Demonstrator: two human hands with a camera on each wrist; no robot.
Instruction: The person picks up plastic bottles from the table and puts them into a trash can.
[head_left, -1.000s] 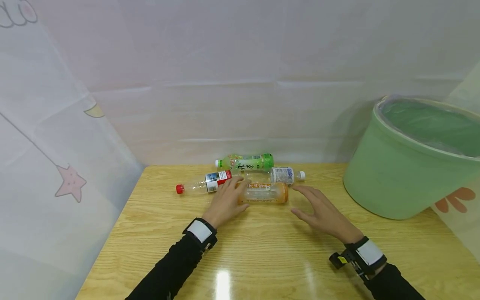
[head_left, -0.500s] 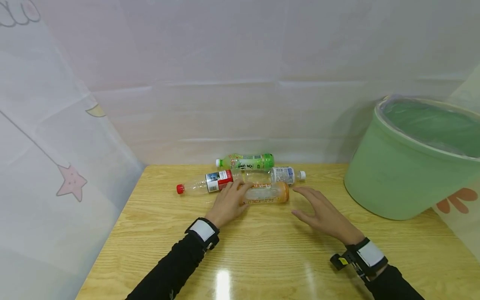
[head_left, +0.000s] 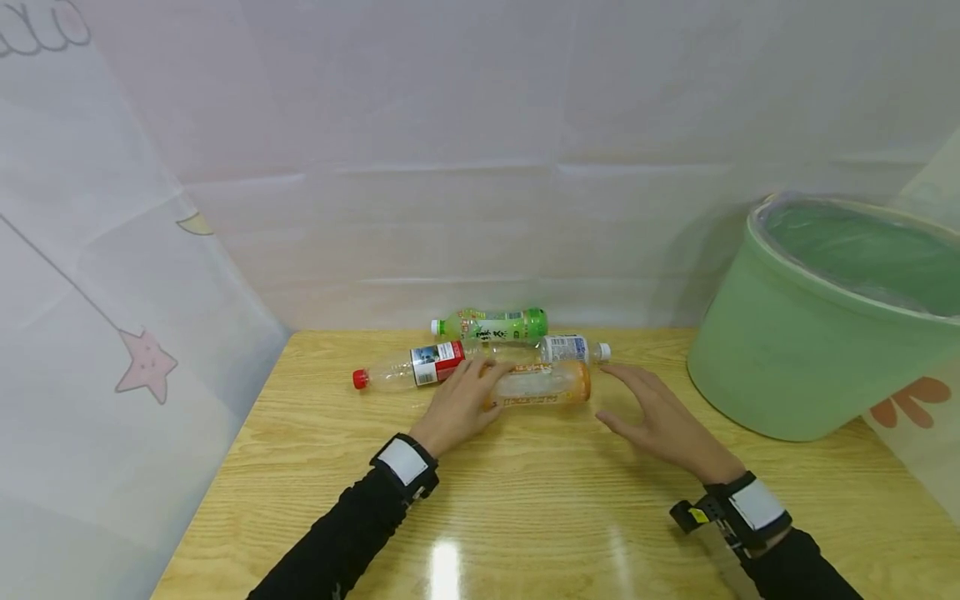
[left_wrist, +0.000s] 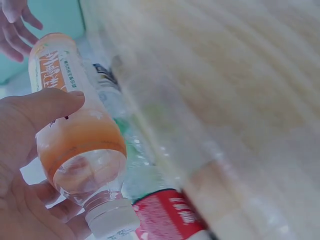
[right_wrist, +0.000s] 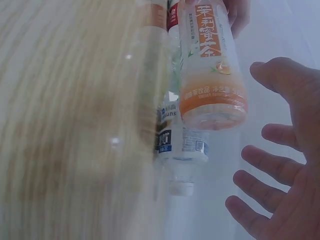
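From the head view, an orange-labelled bottle (head_left: 542, 384) is seen lying on the bench (head_left: 525, 500), gripped at its neck end by the left hand (head_left: 457, 404); the right hand (head_left: 660, 417) is held spread and empty just beside its base, near the green bin (head_left: 780, 367).

In the left wrist view, thumb and fingers are curled round the bottle's shoulder.

In the right wrist view, the palm faces the base without touching. The round bottle could roll into the red-labelled bottle (head_left: 420, 364) if loosely pinched.

The orange bottle (head_left: 543, 384) lies on its side on the table, clear plastic with an orange label and white cap (left_wrist: 112, 218), empty, just in front of the white-labelled bottle.
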